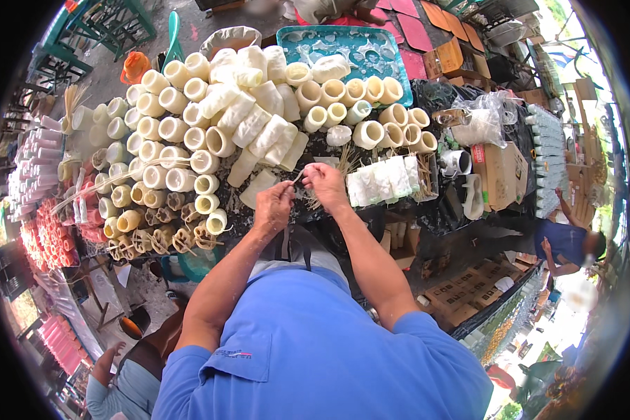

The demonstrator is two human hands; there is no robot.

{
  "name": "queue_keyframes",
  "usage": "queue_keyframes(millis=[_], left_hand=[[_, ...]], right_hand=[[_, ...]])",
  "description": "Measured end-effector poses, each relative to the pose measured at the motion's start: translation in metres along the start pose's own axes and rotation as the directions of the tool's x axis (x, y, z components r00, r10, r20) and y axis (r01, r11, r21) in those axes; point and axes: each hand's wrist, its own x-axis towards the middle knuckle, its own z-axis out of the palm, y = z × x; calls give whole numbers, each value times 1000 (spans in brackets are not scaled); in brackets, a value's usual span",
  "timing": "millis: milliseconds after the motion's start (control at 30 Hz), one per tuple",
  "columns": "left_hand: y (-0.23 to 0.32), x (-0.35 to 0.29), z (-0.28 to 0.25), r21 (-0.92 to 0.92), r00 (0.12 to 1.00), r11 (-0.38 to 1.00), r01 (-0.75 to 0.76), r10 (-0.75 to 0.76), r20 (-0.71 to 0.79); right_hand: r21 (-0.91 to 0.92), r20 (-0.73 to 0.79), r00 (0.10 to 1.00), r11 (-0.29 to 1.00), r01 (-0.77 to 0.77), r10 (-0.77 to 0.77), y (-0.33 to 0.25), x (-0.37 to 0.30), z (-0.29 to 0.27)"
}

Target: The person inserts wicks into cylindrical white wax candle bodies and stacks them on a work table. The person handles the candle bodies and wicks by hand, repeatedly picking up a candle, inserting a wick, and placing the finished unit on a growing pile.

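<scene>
My left hand (275,205) and my right hand (325,185) meet at the table's near edge, fingers closed in a pinch. A thin pale strand (298,177), like a wick or string, runs between their fingertips; its ends are hidden. Just beyond my hands lie flat, cream, wax-like slabs (268,140) in a loose pile. Many hollow cream cylinders (171,129), open at one end, stand or lie to the left and behind. Close to my right hand, white soft-looking rolls (383,180) sit in a row beside thin straw-coloured sticks (347,162).
A teal tray (404,66) with whitish flakes stands at the back. Brown tied bundles (183,239) line the near left edge. Pink pieces (49,241) are farther left, a cardboard box (500,175) to the right. Other people (563,241) are right, lower left and at the back.
</scene>
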Motion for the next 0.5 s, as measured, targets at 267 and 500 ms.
queue_keyframes(millis=[267,500], left_hand=[[-28,-5,-26,-591,983,800,106,-175,-60],[-29,-11,-39,-586,958,800,131,-253,-131]], right_hand=[[-914,398,859,-63,400,-321,17,35,3],[-984,157,982,69,165,-108,-45,-14,-7]])
